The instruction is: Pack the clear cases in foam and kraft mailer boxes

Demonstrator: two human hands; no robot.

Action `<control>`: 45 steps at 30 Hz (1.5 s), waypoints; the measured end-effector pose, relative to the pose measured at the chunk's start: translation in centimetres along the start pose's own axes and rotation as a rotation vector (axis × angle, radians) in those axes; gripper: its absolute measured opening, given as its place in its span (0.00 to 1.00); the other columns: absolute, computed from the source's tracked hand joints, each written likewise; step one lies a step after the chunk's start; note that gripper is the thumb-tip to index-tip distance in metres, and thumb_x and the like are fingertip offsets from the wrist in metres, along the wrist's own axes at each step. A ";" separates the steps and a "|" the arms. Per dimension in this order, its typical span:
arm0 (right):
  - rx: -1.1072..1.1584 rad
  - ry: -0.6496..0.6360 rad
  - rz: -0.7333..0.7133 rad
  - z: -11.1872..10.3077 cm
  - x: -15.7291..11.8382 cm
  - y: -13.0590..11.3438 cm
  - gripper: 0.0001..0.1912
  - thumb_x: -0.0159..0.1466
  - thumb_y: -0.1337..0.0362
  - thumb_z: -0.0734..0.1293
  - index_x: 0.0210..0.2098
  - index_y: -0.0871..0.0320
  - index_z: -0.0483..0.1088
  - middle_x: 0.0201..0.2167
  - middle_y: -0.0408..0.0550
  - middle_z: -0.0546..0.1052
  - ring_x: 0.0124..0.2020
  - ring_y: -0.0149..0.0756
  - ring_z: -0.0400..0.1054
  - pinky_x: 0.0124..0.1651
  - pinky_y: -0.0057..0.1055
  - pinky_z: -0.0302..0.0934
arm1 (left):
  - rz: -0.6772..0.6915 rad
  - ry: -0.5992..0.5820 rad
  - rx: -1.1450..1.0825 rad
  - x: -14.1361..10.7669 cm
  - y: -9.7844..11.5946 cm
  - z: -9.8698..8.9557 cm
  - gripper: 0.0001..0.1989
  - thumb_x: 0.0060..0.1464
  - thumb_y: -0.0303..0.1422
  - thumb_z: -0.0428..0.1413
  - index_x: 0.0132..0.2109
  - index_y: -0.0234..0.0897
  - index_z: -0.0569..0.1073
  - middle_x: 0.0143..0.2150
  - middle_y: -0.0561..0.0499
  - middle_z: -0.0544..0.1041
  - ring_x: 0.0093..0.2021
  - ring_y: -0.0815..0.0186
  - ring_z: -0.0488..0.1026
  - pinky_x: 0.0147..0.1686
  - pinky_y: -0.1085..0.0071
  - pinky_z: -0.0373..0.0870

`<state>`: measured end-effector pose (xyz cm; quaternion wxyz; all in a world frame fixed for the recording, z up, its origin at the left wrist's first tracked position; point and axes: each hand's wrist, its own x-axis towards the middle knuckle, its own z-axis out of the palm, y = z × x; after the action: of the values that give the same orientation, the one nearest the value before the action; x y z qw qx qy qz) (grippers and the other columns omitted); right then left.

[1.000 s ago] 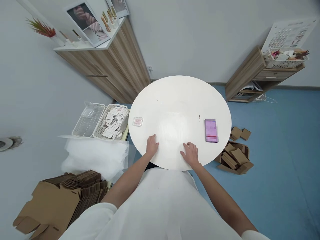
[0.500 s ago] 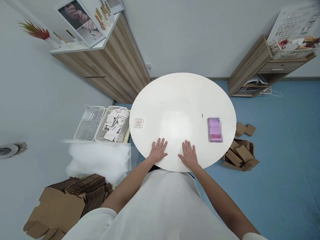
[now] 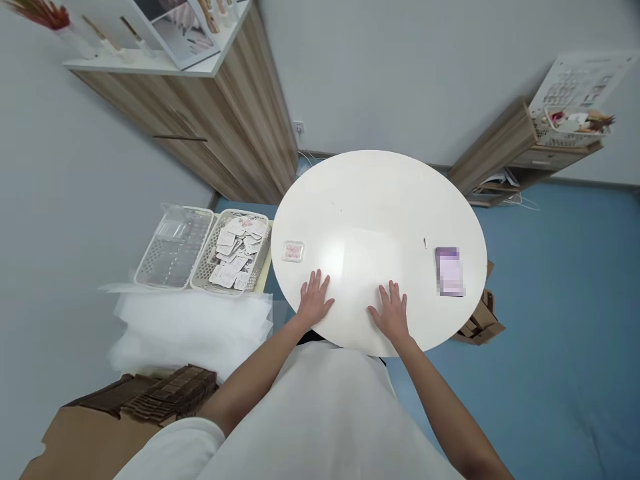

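My left hand rests near the front edge of a round white table, fingers spread and nothing in them. Beyond it to the left lies a small clear plastic case with pinkish pieces inside. My right hand is also spread at the front edge, holding nothing. To its right lies a purple box-like item, its face blurred out. A small dark mark or scrap shows on the tabletop between that item and the middle.
Left of the table stand a white basket of cards, a basket with clear plastic cases, white packing sheets and folded cardboard. A cardboard box sits on the right floor. Wooden cabinets stand behind.
The view has turned left, so the table appears further right. My hands have moved slightly apart on the tabletop, the left one closer to the clear case. Nothing was picked up.
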<state>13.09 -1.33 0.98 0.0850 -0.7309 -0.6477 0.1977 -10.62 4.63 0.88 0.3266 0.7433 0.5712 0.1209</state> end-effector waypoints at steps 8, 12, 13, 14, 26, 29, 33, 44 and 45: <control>0.848 -0.367 0.114 2.1 7.9 -12.5 0.25 0.55 0.61 0.61 0.53 0.54 0.58 0.55 0.51 0.63 0.52 0.37 0.61 0.53 0.39 0.57 | -0.328 0.314 -0.331 3.3 -8.8 -6.6 0.34 0.48 0.37 0.54 0.60 0.34 0.53 0.64 0.40 0.48 0.63 0.54 0.42 0.60 0.60 0.41; 0.911 -0.450 0.177 3.2 11.1 -16.5 0.30 0.52 0.70 0.60 0.54 0.53 0.57 0.57 0.48 0.59 0.58 0.38 0.54 0.55 0.39 0.55 | -0.401 0.331 -0.536 5.2 -10.4 -7.2 0.31 0.49 0.33 0.53 0.60 0.35 0.54 0.61 0.42 0.56 0.61 0.57 0.51 0.59 0.64 0.47; 0.912 -0.456 0.183 3.4 11.6 -17.1 0.31 0.50 0.71 0.59 0.55 0.53 0.56 0.59 0.47 0.57 0.59 0.37 0.52 0.55 0.39 0.54 | -0.415 0.309 -0.554 5.5 -10.5 -7.2 0.30 0.50 0.32 0.52 0.60 0.36 0.54 0.61 0.43 0.56 0.60 0.57 0.52 0.58 0.63 0.49; 0.916 -0.462 0.184 3.6 12.1 -17.5 0.33 0.49 0.72 0.59 0.56 0.53 0.55 0.60 0.46 0.55 0.59 0.37 0.50 0.56 0.39 0.53 | -0.428 0.285 -0.558 5.7 -10.6 -7.2 0.30 0.50 0.31 0.51 0.60 0.36 0.53 0.61 0.44 0.56 0.60 0.58 0.53 0.58 0.63 0.50; 0.963 -0.516 0.100 5.5 12.0 -17.8 0.37 0.47 0.74 0.57 0.57 0.53 0.52 0.63 0.43 0.45 0.61 0.36 0.46 0.60 0.38 0.46 | -0.313 0.204 -0.484 4.7 -9.3 -6.7 0.29 0.49 0.26 0.47 0.60 0.34 0.54 0.57 0.43 0.62 0.55 0.59 0.61 0.52 0.63 0.60; 0.957 -0.491 0.060 4.7 11.2 -16.3 0.36 0.48 0.74 0.57 0.57 0.53 0.53 0.63 0.44 0.45 0.61 0.36 0.46 0.60 0.39 0.46 | -0.286 0.218 -0.495 4.0 -7.7 -6.2 0.29 0.50 0.26 0.47 0.60 0.36 0.54 0.58 0.45 0.61 0.55 0.60 0.61 0.52 0.63 0.60; 0.958 -0.395 0.001 2.6 9.0 -12.2 0.34 0.49 0.75 0.56 0.55 0.51 0.54 0.62 0.44 0.49 0.60 0.34 0.48 0.60 0.40 0.47 | -0.213 0.226 -0.492 2.9 -3.8 -4.6 0.29 0.50 0.27 0.47 0.60 0.36 0.54 0.59 0.45 0.60 0.55 0.62 0.61 0.53 0.64 0.60; 0.745 -0.230 0.005 -2.0 -1.0 2.6 0.25 0.51 0.75 0.56 0.47 0.54 0.66 0.54 0.48 0.60 0.54 0.36 0.57 0.54 0.37 0.54 | -0.097 -0.050 -0.430 -1.4 7.1 4.3 0.26 0.49 0.25 0.46 0.57 0.37 0.60 0.55 0.48 0.66 0.53 0.64 0.65 0.49 0.67 0.64; 0.715 -0.241 0.001 -2.0 -1.6 3.3 0.25 0.51 0.75 0.56 0.47 0.55 0.66 0.53 0.49 0.61 0.53 0.36 0.58 0.53 0.37 0.56 | -0.107 -0.061 -0.417 -1.9 7.4 4.8 0.26 0.49 0.25 0.46 0.57 0.37 0.60 0.55 0.47 0.66 0.52 0.64 0.65 0.47 0.68 0.65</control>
<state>16.73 -3.15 1.81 0.2579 -0.6267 -0.5427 0.4962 -2.83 0.20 2.24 0.4962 0.6318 0.5621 0.1963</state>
